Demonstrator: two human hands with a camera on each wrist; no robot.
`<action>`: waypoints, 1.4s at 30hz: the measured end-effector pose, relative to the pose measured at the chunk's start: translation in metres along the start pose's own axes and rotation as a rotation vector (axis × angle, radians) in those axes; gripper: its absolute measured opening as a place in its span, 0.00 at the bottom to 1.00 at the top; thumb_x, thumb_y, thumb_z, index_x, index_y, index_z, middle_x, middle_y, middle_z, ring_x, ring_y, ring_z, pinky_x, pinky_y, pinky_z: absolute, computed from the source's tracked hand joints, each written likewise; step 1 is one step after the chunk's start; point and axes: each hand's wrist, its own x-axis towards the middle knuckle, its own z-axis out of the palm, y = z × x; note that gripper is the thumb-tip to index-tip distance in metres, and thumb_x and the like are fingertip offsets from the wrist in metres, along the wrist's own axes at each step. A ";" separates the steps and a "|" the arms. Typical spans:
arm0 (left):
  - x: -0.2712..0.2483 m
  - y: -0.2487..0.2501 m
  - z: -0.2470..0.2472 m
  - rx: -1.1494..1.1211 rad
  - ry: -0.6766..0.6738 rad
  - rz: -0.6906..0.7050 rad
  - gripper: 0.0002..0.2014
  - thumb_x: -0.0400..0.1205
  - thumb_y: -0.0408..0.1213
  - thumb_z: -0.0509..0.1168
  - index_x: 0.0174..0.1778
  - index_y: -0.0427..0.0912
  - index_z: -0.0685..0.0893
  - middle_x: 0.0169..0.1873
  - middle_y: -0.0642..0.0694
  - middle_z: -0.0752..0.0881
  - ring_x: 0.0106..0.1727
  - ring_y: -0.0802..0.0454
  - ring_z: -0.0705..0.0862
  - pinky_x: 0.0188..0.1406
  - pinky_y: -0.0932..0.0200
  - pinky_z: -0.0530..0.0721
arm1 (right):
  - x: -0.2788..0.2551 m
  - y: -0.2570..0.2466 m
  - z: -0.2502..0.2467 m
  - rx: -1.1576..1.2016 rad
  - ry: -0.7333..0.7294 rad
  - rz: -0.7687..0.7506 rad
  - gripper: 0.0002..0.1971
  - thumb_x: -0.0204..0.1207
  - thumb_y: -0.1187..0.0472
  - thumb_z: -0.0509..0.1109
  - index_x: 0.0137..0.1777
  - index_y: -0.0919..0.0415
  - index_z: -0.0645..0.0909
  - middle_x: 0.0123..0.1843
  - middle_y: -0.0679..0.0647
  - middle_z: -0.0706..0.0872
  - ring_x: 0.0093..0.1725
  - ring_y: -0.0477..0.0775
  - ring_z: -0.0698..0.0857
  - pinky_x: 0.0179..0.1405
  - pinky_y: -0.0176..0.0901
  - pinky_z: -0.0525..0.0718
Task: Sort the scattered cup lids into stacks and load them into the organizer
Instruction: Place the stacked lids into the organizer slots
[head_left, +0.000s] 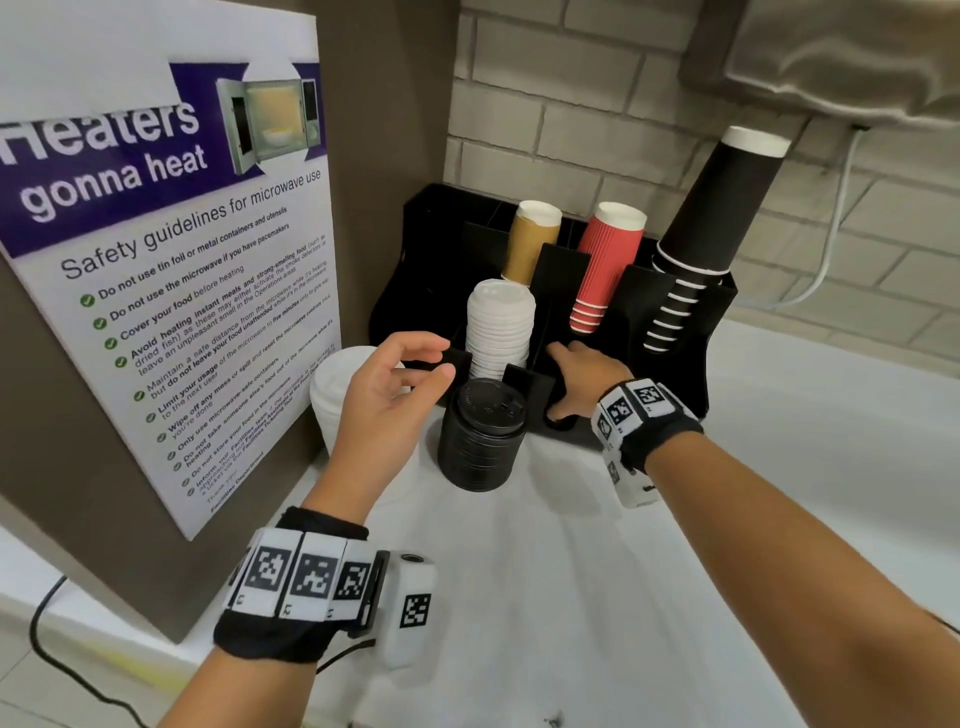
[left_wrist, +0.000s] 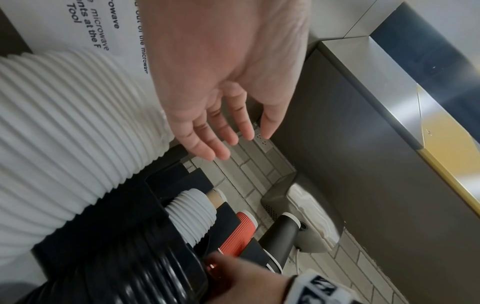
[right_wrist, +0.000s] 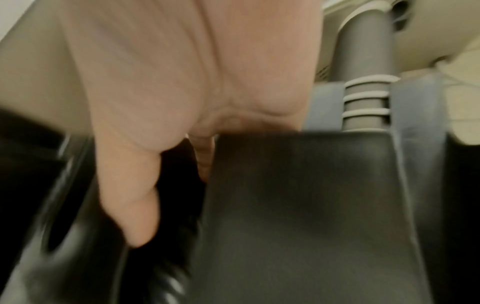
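Your left hand (head_left: 387, 384) hovers nearest you, fingers loosely spread and holding nothing, above the left part of the white counter (head_left: 779, 493). That counter runs away to your right, bare and broad there. On your left a large microwave safety poster (head_left: 171, 260) stands on a brown panel, closing that side off.

At the counter's back edge, against a pale brick wall, sits the black organizer (head_left: 717, 322). Its rear slots hold a tall black cup stack (head_left: 711, 218), a red cup stack (head_left: 605, 265) and a tan cup (head_left: 530, 241). One front slot already carries a white lid stack (head_left: 498, 327).

Still outside it, a larger white lid stack (head_left: 332, 395) stands by the poster, partly hidden behind your left hand. A black lid stack (head_left: 480, 436) stands on the counter just in front of the organizer.

Your right hand (head_left: 582, 374) reaches into a front slot right of the white lids. Its fingers go down into the slot; whether they hold anything cannot be told.

Judging from this, the black lids look next. Grip that stack low and from both sides, keep it upright, and lower it straight between the dividers so no rim catches. Room is tight on the left; draw your hands out towards the open right side.
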 end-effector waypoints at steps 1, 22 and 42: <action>0.000 0.001 -0.001 -0.003 0.003 0.002 0.10 0.82 0.32 0.68 0.53 0.53 0.84 0.51 0.54 0.85 0.48 0.54 0.86 0.64 0.44 0.84 | -0.004 0.000 -0.004 0.121 0.084 -0.001 0.36 0.69 0.59 0.77 0.76 0.59 0.66 0.68 0.61 0.74 0.63 0.63 0.78 0.59 0.56 0.82; 0.000 0.005 -0.007 -0.063 -0.018 0.013 0.10 0.82 0.31 0.68 0.53 0.52 0.84 0.50 0.50 0.84 0.48 0.48 0.85 0.63 0.46 0.84 | -0.046 -0.084 0.021 0.604 0.193 -0.112 0.34 0.58 0.50 0.82 0.58 0.47 0.64 0.58 0.53 0.66 0.56 0.65 0.76 0.55 0.61 0.84; -0.002 -0.017 0.014 -0.170 -0.397 -0.042 0.46 0.66 0.40 0.82 0.80 0.60 0.68 0.75 0.51 0.75 0.70 0.51 0.81 0.68 0.48 0.82 | -0.112 -0.068 -0.015 1.431 0.151 -0.245 0.25 0.72 0.40 0.69 0.70 0.35 0.72 0.62 0.51 0.85 0.61 0.52 0.86 0.64 0.59 0.83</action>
